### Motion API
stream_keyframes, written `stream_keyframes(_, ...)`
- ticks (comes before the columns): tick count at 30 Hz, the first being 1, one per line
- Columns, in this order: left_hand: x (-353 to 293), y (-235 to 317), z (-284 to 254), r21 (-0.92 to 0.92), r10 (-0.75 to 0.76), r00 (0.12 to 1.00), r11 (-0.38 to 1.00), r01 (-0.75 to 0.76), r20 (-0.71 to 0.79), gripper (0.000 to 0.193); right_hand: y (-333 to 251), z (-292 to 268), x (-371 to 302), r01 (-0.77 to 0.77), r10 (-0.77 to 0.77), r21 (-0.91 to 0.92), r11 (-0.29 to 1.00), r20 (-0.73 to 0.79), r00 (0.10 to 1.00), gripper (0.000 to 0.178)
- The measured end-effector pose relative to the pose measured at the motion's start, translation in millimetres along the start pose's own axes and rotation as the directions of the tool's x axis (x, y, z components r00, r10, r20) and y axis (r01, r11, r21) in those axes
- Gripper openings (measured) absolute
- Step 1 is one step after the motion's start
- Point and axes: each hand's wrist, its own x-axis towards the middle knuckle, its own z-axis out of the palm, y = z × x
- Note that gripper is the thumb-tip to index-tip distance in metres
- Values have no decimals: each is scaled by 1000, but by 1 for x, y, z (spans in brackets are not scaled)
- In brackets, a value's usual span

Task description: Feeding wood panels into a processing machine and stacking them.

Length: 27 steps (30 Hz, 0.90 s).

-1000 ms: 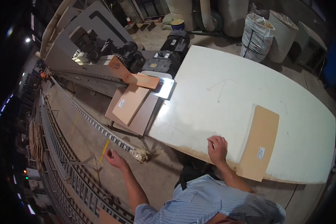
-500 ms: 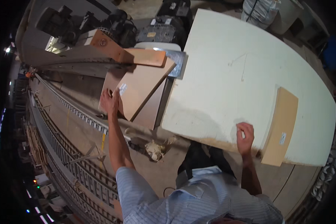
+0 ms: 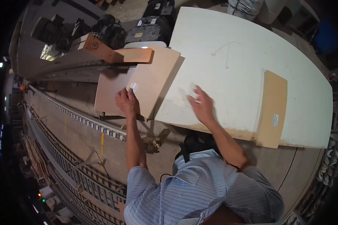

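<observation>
A flat tan board (image 3: 156, 77) with a small white label lies tilted, its right edge reaching over the white tabletop (image 3: 221, 90). At its lower left edge is my left hand (image 3: 127, 101), fingers curled against the edge and thumb close to the label. Beneath it a second brownish board (image 3: 110, 88) sticks out to the left. My right hand (image 3: 203, 105) hovers over the tabletop to the right of the upper board, fingers apart and slightly blurred, holding nothing. An orange bracket (image 3: 133, 56) of the machine stands beside the upper board's far end.
Another tan labelled board (image 3: 273, 107) rests at the right of the tabletop, overhanging its near edge. Dark motors (image 3: 148, 30) stand at the far side. To the left runs a long metal rail (image 3: 82, 117) with slatted framework. Crumpled brown material (image 3: 154, 141) lies near the table's left corner.
The upper board has shifted right in my left hand, onto the white tabletop's edge, uncovering more of the lower board. My right hand has swung left and farther forward, and its fingers have spread.
</observation>
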Motion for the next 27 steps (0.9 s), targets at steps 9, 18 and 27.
stream_keyframes(9, -90, 153, -4, -235, -121, 973, 958, 166, 194, 34, -3, 2, 59, -306, 295, 447, 841, 96, 951, 71)
stream_keyframes(18, -176, 360, -79, -697, 94, 913, 679, 233, 397, 41, 45, -199, -1, -203, 261, 175, 963, -446, 856, 71)
stream_keyframes(27, -263, 447, -82, -822, 580, 591, 476, 312, 561, 52, 75, -376, -66, -505, 314, -248, 827, -541, 780, 65)
